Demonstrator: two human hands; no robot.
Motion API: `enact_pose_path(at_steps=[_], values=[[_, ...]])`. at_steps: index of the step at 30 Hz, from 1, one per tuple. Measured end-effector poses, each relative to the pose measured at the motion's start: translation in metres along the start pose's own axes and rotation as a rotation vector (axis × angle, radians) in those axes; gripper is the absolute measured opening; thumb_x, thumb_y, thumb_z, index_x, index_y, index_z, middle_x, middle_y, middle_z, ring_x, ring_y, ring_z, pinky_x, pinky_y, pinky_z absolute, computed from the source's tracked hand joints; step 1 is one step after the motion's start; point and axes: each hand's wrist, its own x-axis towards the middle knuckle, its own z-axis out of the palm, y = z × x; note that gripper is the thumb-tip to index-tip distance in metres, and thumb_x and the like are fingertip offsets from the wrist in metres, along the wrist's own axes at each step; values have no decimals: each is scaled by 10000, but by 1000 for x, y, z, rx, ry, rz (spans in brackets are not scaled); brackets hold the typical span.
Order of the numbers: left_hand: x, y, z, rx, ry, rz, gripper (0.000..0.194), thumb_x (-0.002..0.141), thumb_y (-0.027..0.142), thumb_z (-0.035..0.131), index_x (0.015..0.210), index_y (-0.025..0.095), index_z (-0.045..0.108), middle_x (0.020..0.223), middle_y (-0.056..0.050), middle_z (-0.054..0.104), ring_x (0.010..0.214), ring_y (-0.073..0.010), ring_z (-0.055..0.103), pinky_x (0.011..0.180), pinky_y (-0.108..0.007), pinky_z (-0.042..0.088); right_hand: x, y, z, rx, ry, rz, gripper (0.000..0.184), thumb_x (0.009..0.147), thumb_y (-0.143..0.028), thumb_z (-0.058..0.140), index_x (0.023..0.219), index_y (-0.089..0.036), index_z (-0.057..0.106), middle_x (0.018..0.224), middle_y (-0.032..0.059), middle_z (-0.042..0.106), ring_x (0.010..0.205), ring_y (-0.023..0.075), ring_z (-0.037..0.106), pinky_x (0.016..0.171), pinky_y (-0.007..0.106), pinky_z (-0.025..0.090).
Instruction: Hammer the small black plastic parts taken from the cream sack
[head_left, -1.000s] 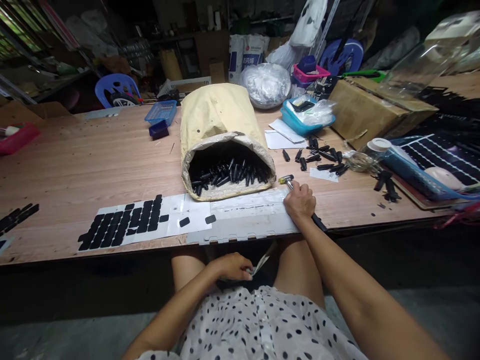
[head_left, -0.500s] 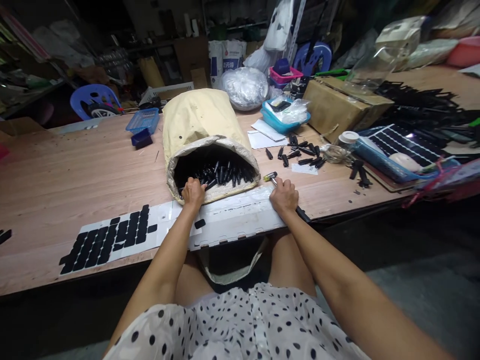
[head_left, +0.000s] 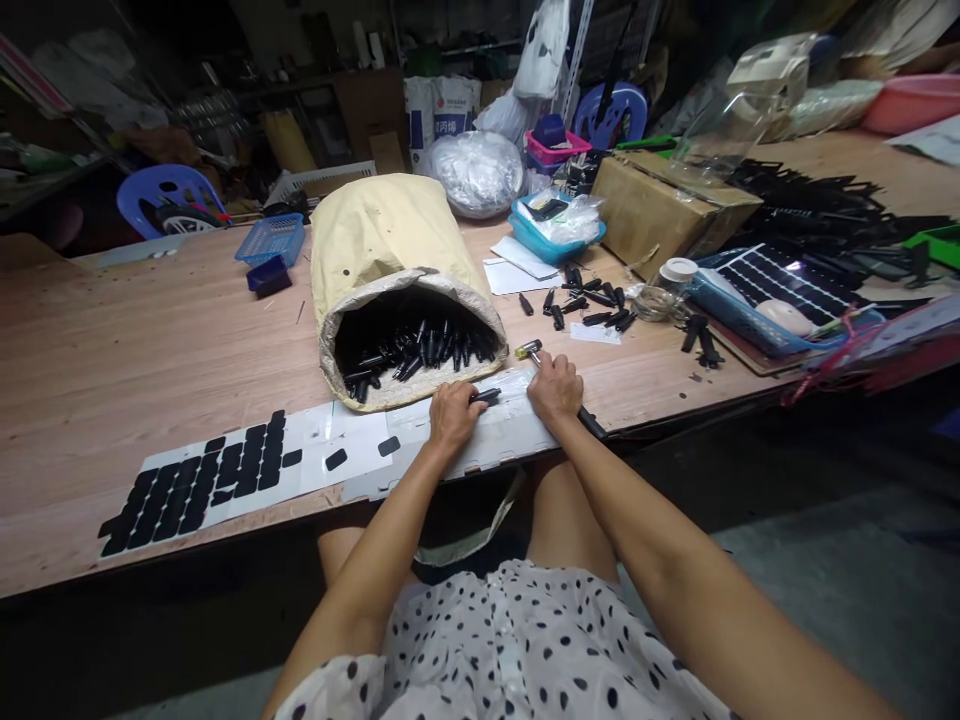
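My left hand [head_left: 453, 415] rests on a white board [head_left: 504, 440] at the table's near edge, its fingers closed on a black plastic part [head_left: 486, 396]. Just to its right, my right hand [head_left: 556, 386] grips a small hammer [head_left: 529, 350] with a black handle, head pointing away. Behind both hands a tan sack [head_left: 390, 262] lies on its side, its open mouth full of several black parts [head_left: 416, 355]. A white sheet with several black pads [head_left: 199, 482] lies to the left.
Loose black parts [head_left: 589, 303], papers [head_left: 516, 270] and a blue tray [head_left: 553, 232] lie right of the sack. A cardboard box [head_left: 667, 210] and a tray of black strips [head_left: 780, 290] stand further right. A blue basket [head_left: 271, 240] sits back left. An open bag [head_left: 469, 535] hangs below the table edge.
My left hand rose from my lap into the sack's mouth, then came back to the white board with a black part. My right hand has kept its grip on the hammer.
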Motion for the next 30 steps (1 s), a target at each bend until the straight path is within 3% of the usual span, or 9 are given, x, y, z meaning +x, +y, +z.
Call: enact_pose_path(at_steps=[9, 16, 22, 26, 30], values=[[10, -3, 15, -38, 32, -41, 131, 851, 277, 714, 978, 252, 730, 1006, -45, 664, 1063, -260, 540, 962, -390, 408, 0, 0, 5, 19, 36, -11, 393, 935, -189, 431, 1278, -176, 623, 1085, 161, 598, 986, 271, 521, 743, 337, 371], [13, -9, 23, -73, 49, -21, 168, 867, 272, 695, 1028, 289, 738, 1029, -31, 671, 1047, -253, 528, 971, -401, 382, 3, 19, 0, 252, 67, -11, 417, 916, -178, 416, 1254, -214, 657, 1031, 112, 652, 902, 241, 567, 732, 312, 419], [13, -11, 26, -64, 45, 10, 169, 883, 298, 674, 1031, 300, 757, 1004, -34, 657, 1045, -252, 518, 969, -408, 371, -34, 23, -10, 548, 162, -226, 414, 949, -202, 358, 1247, -212, 646, 1102, 94, 705, 1006, 229, 626, 880, 341, 506], [12, -9, 25, -59, 39, -5, 162, 883, 293, 675, 1014, 295, 770, 994, -31, 667, 1042, -247, 522, 952, -398, 376, -58, 16, -13, 571, 125, -317, 393, 956, -219, 392, 1237, -242, 666, 1094, 74, 720, 1003, 204, 656, 900, 317, 524], [13, -8, 25, -61, 40, -5, 165, 879, 284, 683, 1015, 298, 774, 996, -27, 675, 1032, -242, 523, 945, -391, 378, -66, 15, -13, 522, 67, -323, 387, 947, -205, 412, 1222, -250, 681, 1079, 63, 726, 979, 195, 670, 867, 297, 538]])
